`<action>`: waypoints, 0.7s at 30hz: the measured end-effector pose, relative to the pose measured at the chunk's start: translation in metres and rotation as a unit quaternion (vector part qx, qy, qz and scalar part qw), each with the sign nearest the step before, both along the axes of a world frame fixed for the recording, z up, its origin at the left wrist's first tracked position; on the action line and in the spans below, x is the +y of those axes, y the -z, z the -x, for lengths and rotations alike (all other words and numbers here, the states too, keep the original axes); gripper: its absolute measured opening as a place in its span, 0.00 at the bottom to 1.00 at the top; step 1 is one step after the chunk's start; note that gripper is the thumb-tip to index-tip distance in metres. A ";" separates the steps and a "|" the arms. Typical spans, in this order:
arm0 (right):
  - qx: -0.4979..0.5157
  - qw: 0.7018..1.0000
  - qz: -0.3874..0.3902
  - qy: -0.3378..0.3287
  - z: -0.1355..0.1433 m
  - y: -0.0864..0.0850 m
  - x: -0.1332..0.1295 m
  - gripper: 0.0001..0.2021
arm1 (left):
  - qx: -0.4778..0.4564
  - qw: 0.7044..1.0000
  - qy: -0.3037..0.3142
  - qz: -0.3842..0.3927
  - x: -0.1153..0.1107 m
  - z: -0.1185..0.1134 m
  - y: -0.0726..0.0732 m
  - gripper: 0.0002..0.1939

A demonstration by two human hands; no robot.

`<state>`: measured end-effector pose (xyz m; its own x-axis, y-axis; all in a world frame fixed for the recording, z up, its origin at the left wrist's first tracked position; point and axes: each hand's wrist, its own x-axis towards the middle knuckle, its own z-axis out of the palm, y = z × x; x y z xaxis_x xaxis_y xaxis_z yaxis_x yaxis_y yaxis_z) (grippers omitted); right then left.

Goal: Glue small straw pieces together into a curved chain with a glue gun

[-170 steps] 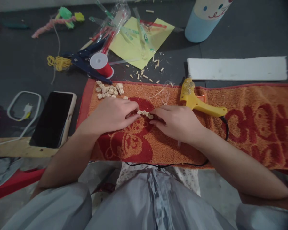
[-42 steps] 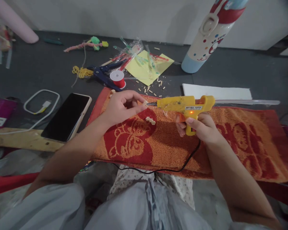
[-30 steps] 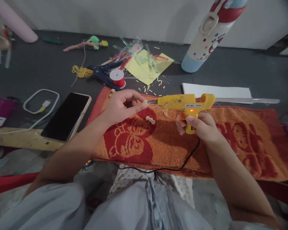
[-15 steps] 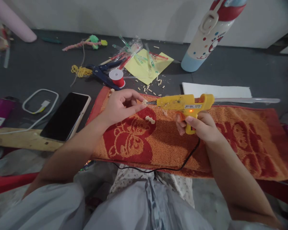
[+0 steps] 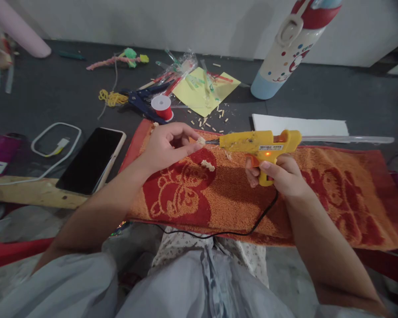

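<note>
Between thumb and forefinger, my left hand (image 5: pixel 171 145) pinches a small cream-coloured piece (image 5: pixel 201 141), knobbly and partly covered by the fingertips. My right hand (image 5: pixel 281 174) is wrapped round the handle of a yellow hot glue gun (image 5: pixel 248 142), whose orange light is lit. The gun's metal nozzle points left, at or very near the piece; I cannot tell if they touch. A clear glue stick (image 5: pixel 348 139) juts from the gun's back end. Below the nozzle, a cluster of similar cream bits (image 5: pixel 207 165) lies on the orange and red towel (image 5: pixel 239 198).
Behind the towel are a red ribbon spool (image 5: pixel 161 107), dark blue pliers (image 5: pixel 141 104), yellow paper (image 5: pixel 194 97) and scattered short cream bits. A bottle (image 5: pixel 281 57) stands back right. At left lie a phone (image 5: pixel 91 161) and a white cable (image 5: pixel 79 132). The gun's black cord (image 5: pixel 219 236) crosses the towel's front edge.
The glue gun in my right hand has shifted slightly to the right, its nozzle drawn back a little from the left fingertips. My left hand stays almost still.
</note>
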<state>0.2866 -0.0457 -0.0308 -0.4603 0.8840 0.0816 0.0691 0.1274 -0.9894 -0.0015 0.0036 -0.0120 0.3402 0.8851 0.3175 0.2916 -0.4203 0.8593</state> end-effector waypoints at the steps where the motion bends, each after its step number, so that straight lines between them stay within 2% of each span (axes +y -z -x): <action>1: 0.000 1.000 0.004 0.002 0.000 0.000 0.000 0.23 | 0.002 1.000 0.000 -0.003 0.000 0.000 0.000 0.13; 9: -0.012 1.000 -0.007 -0.016 -0.001 0.001 0.001 0.24 | 0.003 1.000 0.000 -0.007 0.001 0.000 0.002 0.13; 21: 0.011 1.000 0.004 0.005 -0.002 -0.003 0.000 0.21 | -0.022 1.000 0.003 -0.006 0.003 0.000 0.004 0.13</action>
<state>0.2882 -0.0458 -0.0282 -0.4488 0.8896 0.0842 0.0481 0.1182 -0.9918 -0.0019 0.0062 -0.0164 0.3310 0.8792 0.3426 0.2520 -0.4323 0.8658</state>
